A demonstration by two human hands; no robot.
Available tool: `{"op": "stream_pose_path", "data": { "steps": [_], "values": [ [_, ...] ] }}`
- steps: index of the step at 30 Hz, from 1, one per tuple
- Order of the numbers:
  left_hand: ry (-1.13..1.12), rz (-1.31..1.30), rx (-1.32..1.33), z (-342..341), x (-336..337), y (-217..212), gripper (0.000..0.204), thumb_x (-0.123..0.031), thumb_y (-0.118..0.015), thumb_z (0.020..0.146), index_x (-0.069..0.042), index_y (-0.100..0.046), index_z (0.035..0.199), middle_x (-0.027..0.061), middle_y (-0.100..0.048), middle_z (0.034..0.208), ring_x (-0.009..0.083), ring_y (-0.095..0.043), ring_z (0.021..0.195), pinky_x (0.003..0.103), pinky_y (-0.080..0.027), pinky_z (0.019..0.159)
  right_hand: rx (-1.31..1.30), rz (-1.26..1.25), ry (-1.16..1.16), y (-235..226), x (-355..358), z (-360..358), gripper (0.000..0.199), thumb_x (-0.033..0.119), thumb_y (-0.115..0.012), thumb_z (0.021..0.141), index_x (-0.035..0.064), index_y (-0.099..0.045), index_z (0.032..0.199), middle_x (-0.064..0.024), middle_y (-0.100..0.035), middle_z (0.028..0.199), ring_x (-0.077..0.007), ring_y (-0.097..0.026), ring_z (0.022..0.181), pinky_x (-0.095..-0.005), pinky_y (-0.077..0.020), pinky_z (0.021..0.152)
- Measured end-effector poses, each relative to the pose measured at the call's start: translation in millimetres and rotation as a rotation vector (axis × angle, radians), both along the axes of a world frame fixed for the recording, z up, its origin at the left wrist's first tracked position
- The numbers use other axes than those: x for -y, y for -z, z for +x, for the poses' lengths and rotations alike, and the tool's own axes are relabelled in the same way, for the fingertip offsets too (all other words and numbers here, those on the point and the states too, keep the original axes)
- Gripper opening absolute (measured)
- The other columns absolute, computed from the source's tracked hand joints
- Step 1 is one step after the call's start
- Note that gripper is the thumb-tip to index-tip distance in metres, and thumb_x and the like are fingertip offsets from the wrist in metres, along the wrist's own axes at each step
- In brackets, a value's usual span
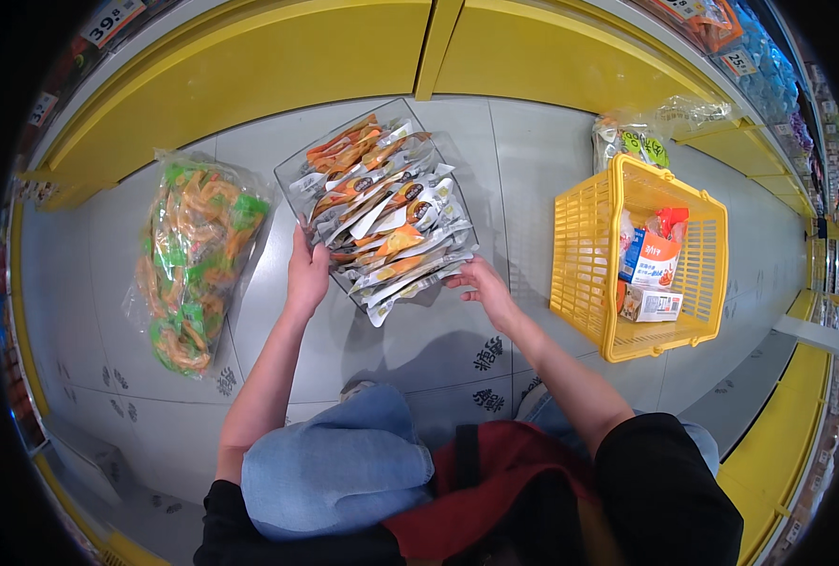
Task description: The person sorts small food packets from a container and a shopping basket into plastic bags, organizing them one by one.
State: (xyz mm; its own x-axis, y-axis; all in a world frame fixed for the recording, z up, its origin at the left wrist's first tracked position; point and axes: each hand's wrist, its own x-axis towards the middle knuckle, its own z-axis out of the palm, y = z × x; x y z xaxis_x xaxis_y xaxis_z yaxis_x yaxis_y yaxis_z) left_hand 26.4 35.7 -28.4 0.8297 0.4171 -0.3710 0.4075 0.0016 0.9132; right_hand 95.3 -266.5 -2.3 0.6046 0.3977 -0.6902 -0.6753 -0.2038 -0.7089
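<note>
A clear box-shaped bin (pixel 292 181) packed with upright rows of snack packets (pixel 382 209) is in front of me, just above or on the floor; I cannot tell which. My left hand (pixel 308 269) grips its left side, fingers partly hidden by the wall. At the near right corner, my right hand (pixel 481 288) holds the edge with fingers curled. The packets are white and silver with orange and brown patches, and some lean over the near rim.
On the left lies a large clear bag (pixel 198 255) of tan and green wrapped snacks. A yellow basket (pixel 585 264) with boxes and packets stands at right, another plastic bag (pixel 627 141) behind it. Yellow shelf bases (pixel 278 71) border the grey tiled floor (pixel 523 179).
</note>
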Motion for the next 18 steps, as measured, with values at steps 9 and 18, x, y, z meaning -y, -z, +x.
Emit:
{"op": "stream_pose_path", "data": {
  "steps": [9,18],
  "values": [
    [0.010,0.105,-0.049,1.2,-2.9,-0.3,0.067,-0.011,-0.039,0.092,-0.005,-0.017,0.154,0.0228,-0.038,0.150,0.0268,-0.055,0.120,0.034,-0.046,0.095,0.102,-0.326,-0.047,11.7,-22.2,10.8,0.026,0.021,-0.048,0.096,0.0008,-0.062,0.089,-0.0069,-0.069,0.075,-0.0110,-0.055,0.052,-0.0285,-0.0430,0.047],
    [-0.124,0.005,0.097,-5.4,13.6,-13.4,0.074,-0.014,-0.051,0.090,-0.006,-0.015,0.154,0.0226,-0.033,0.151,0.0289,-0.052,0.116,0.035,-0.043,0.097,-0.068,-0.227,0.128,-12.1,-42.5,12.1,0.029,0.019,-0.044,0.097,-0.0017,-0.063,0.090,-0.0098,-0.070,0.073,-0.0130,-0.060,0.055,-0.0283,-0.0505,0.053]
  ]
}}
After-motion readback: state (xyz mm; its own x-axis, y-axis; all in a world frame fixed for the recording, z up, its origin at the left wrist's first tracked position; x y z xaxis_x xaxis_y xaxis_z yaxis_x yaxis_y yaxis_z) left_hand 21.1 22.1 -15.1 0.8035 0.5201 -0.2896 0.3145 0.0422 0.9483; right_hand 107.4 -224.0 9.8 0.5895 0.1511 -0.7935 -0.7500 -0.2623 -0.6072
